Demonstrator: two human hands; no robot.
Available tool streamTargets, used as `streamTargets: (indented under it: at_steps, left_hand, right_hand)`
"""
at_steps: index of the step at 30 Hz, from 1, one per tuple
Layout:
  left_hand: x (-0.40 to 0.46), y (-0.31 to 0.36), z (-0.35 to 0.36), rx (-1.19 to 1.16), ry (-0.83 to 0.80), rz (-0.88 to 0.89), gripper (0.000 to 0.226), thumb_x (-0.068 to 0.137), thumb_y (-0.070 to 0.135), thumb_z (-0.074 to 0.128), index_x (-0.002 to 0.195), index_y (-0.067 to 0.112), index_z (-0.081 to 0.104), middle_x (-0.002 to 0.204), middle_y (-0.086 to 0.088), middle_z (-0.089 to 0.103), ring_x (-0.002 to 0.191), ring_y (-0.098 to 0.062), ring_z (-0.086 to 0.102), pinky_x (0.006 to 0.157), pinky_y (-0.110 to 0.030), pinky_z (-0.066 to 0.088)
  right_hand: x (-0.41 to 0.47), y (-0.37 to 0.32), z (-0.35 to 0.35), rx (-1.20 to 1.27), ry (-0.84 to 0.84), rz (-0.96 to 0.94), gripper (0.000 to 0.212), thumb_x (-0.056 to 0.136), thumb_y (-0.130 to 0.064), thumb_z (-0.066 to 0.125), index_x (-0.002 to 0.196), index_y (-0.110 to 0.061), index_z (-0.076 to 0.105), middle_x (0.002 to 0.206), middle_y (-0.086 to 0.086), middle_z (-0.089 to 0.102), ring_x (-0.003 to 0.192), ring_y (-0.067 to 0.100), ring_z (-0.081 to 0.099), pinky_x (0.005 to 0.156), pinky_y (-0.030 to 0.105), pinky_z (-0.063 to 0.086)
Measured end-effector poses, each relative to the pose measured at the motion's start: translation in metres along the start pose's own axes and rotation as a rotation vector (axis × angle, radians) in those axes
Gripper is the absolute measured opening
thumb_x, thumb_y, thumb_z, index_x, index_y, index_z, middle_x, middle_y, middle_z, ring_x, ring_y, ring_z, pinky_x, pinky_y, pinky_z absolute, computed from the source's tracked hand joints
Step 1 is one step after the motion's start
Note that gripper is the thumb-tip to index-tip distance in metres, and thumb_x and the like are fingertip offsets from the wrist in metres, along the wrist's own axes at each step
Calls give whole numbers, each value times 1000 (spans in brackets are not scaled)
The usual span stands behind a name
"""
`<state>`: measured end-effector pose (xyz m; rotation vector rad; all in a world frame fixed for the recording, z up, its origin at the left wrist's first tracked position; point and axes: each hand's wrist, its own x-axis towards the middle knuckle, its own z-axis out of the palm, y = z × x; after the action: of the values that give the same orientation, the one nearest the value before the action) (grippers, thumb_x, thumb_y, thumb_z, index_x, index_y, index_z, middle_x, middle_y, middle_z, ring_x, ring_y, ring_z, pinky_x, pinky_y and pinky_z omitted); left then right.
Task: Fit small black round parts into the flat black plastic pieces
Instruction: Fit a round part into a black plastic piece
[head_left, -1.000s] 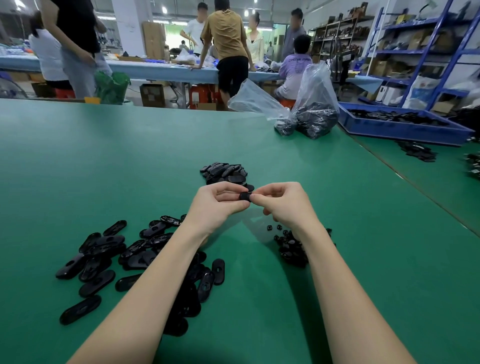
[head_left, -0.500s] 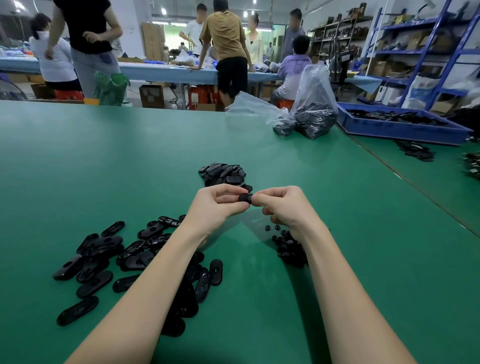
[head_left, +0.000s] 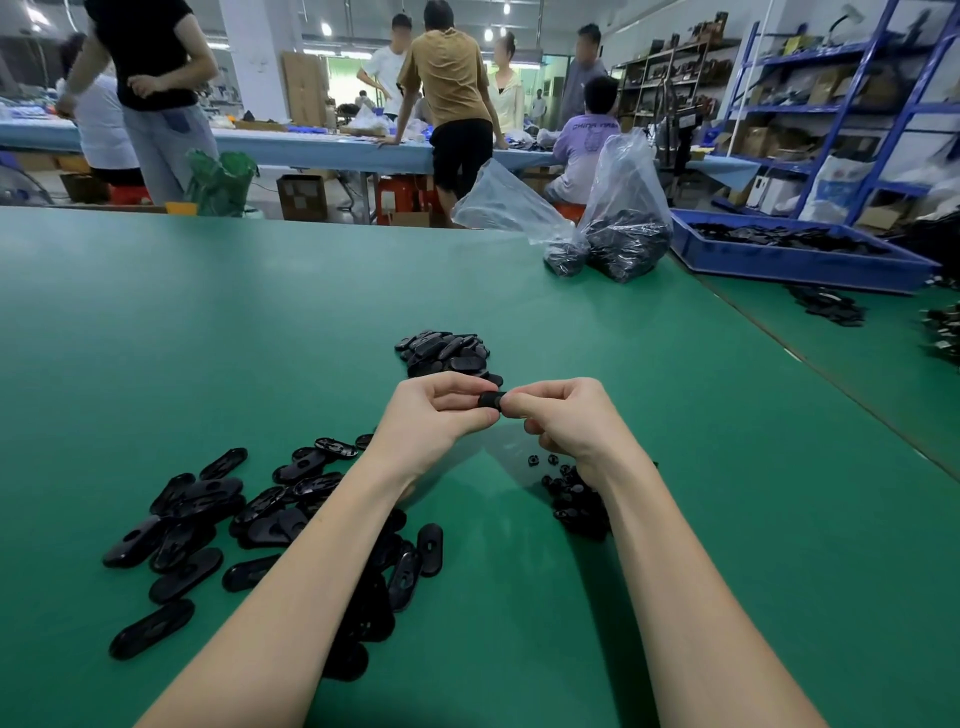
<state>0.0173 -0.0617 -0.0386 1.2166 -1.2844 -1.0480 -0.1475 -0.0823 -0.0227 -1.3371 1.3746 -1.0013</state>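
My left hand (head_left: 434, 415) and my right hand (head_left: 563, 418) meet above the green table (head_left: 260, 322), fingers curled round one flat black plastic piece (head_left: 489, 400) held between them; most of it is hidden by my fingers. Whether a round part sits in it I cannot tell. Several loose flat black pieces (head_left: 208, 514) lie spread at the lower left, partly under my left forearm. A small heap of black round parts (head_left: 571, 493) lies under my right wrist. A tidy pile of flat pieces (head_left: 447, 353) sits just beyond my hands.
Two clear plastic bags (head_left: 623, 228) holding black parts stand at the table's far right. A blue tray (head_left: 800, 260) of black parts sits on the neighbouring table. Several people stand and sit at a blue table (head_left: 322, 148) behind.
My hands stay together on the same piece, almost in the same spot. A person in a black shirt at the back left has walked to the right.
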Motion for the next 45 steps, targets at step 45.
streamTargets:
  at_steps: [45]
  left_hand:
    - [-2,3,5,-46,46,-190,14,83,-5,74,90,7,74,84,-11,77,68,-10,70,62,-13,52]
  right_hand:
    - [11,11,2,-12,-67,63,9,74,-12,80,83,-10,78,62,1,72,50,8,61,52,18,50]
